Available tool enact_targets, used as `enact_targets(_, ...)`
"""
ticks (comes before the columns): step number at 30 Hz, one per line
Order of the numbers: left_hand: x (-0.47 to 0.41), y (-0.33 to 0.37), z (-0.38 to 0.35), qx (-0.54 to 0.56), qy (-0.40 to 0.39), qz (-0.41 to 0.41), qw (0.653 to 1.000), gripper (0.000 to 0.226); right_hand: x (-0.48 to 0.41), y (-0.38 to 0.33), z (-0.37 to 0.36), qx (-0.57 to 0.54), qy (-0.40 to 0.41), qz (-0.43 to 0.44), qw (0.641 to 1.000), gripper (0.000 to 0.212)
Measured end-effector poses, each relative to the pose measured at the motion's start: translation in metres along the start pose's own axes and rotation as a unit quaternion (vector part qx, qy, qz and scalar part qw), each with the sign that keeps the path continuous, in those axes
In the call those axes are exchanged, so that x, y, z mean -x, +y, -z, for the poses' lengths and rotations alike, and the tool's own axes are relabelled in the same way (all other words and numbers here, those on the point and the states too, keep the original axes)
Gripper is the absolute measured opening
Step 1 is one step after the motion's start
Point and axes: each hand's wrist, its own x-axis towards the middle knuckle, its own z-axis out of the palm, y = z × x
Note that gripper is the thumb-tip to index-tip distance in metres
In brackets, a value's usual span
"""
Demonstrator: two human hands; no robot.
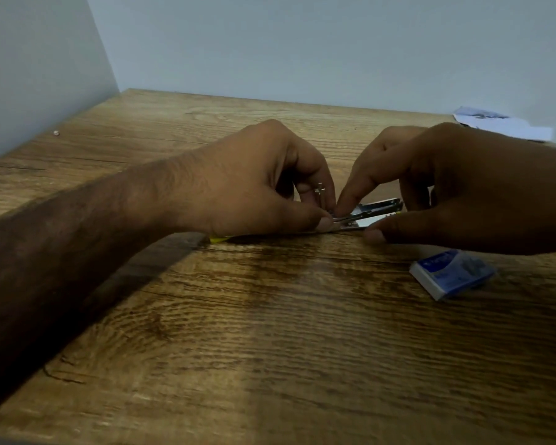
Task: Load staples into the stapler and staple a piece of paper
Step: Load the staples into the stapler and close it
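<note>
Two bare hands met over a shiny metal stapler (371, 213) lying on the wood-grain table (270, 332): left hand (254, 184) pinched its near end (yellow underside showing), right hand (463, 187) fingers clamped its far end. Blue-and-white staple box (451, 273) lay nearby; white paper (501, 123) far right.

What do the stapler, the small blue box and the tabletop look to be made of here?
Stapler: bright bare metal in the exposed channel, judging by its sharp glints; a yellow edge beneath the left hand may be plastic.
Blue box: probably printed cardboard, matte with white edges.
Tabletop: wood-grain surface with a slight sheen; solid wood or laminate, cannot tell.
</note>
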Motion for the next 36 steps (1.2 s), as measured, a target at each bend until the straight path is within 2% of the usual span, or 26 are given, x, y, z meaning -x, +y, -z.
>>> enact_targets(4, 0.001, -0.001, 0.0, 0.015, 0.012, 0.011, 1.0, 0.016, 0.003, 0.001, 0.006, -0.009, -0.007, -0.003, 1.0, 0.041)
enact_targets(12, 0.0, -0.001, 0.0, 0.008, 0.018, 0.02, 1.0, 0.009, 0.006, 0.016, 0.017, -0.103, -0.044, 0.003, 0.994, 0.038)
enact_targets(17, 0.0, -0.001, 0.001, 0.008, 0.017, 0.021, 1.0, 0.009, 0.003, 0.03, 0.018, -0.133, 0.007, 0.0, 0.991, 0.031)
enact_targets(23, 0.001, -0.002, -0.001, 0.03, 0.033, 0.007, 0.999, 0.012, 0.003, 0.036, 0.018, -0.142, 0.028, -0.015, 0.989, 0.03)
enact_targets(29, 0.0, -0.006, -0.001, 0.102, 0.106, -0.011, 0.989, 0.02, 0.002, 0.041, 0.016, -0.144, 0.063, -0.012, 0.988, 0.029)
enact_targets(31, -0.001, -0.006, -0.005, 0.114, 0.129, -0.011, 0.985, 0.019, 0.0, 0.042, 0.014, -0.137, 0.075, -0.009, 0.988, 0.022)
enact_targets(36, -0.002, -0.005, -0.018, 0.039, 0.152, -0.016, 0.987, 0.006, -0.002, 0.037, 0.006, -0.112, 0.097, 0.006, 0.989, 0.019)
